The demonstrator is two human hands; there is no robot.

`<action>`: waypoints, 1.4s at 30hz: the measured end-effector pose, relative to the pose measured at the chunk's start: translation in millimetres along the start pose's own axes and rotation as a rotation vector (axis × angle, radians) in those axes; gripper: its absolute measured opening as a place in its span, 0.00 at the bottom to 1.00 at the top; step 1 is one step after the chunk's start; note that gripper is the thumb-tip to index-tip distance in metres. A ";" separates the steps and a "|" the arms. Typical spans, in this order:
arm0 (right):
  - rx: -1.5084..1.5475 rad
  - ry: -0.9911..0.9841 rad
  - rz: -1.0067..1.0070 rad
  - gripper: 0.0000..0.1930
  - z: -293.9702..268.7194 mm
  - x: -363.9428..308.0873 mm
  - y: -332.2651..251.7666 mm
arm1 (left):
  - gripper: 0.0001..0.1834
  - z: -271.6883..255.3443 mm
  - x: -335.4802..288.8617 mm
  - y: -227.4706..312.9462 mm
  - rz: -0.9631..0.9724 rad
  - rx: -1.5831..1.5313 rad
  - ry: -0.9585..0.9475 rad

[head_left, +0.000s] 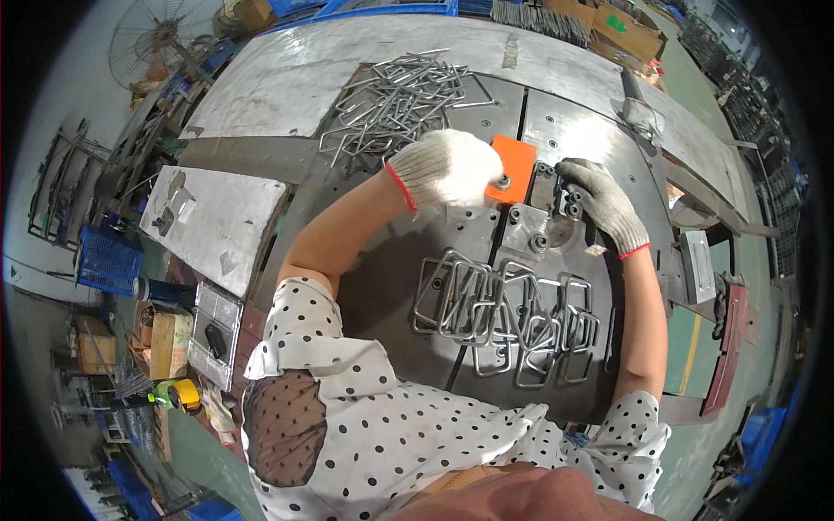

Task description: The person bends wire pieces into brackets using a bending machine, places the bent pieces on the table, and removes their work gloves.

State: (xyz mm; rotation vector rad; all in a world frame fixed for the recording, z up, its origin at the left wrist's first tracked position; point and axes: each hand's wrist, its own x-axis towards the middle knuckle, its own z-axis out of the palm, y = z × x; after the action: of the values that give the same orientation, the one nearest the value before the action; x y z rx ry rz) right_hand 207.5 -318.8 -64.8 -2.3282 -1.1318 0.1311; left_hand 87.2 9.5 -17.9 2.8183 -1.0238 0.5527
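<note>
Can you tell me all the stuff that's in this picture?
Worktable: one, grey, middle
Far bent frames: uncounted heap, silver, table's far left
Near bent frames: many, silver, table's near side
Flat piece: one, orange, table's upper middle
Metal fixture: one, grey, right of flat piece
Fan: one, grey, upper left
Mesh basket: one, blue, far left
Clutter: uncounted, mixed, edges
Shirt: one, white with dark dots, bottom
Left hand: one, white glove, beside flat piece
Right hand: one, white-grey glove, at fixture

Metal table (382, 247), heaped wire frames (404, 97)
</note>
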 end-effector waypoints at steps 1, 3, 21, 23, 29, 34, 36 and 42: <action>-0.005 -0.014 0.034 0.21 0.4 0.1 0.9 | 0.18 -4.8 2.6 4.7 0.032 -0.045 0.029; 0.001 0.011 -0.011 0.21 1.6 0.2 2.6 | 0.19 -20.3 4.3 8.5 -0.049 -0.028 0.090; -0.061 0.055 -0.003 0.23 10.0 -0.2 15.3 | 0.08 12.0 -60.7 -44.6 -0.297 0.214 -0.184; -0.095 0.062 -0.014 0.23 11.3 -0.4 17.7 | 0.10 -14.8 -50.2 -37.4 -0.347 0.289 -0.150; -0.113 0.067 -0.012 0.23 15.9 -0.9 23.3 | 0.04 -88.0 -6.7 10.9 -0.443 0.507 0.125; -0.096 0.067 -0.043 0.18 3.2 11.8 15.2 | 0.06 -110.0 22.5 30.8 -0.422 0.398 0.154; -0.065 0.023 -0.029 0.22 -6.3 26.4 7.7 | 0.10 -110.9 26.3 36.0 -0.290 0.268 0.246; -0.326 -0.161 0.151 0.38 4.8 74.1 -33.9 | 0.14 -123.3 12.5 45.1 -0.312 0.074 0.125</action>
State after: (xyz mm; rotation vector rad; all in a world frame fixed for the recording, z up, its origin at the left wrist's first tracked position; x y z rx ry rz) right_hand 229.8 -244.0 -40.9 -2.7357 -1.1212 0.2064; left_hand 29.9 -7.3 99.7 2.8819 -0.5371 0.7287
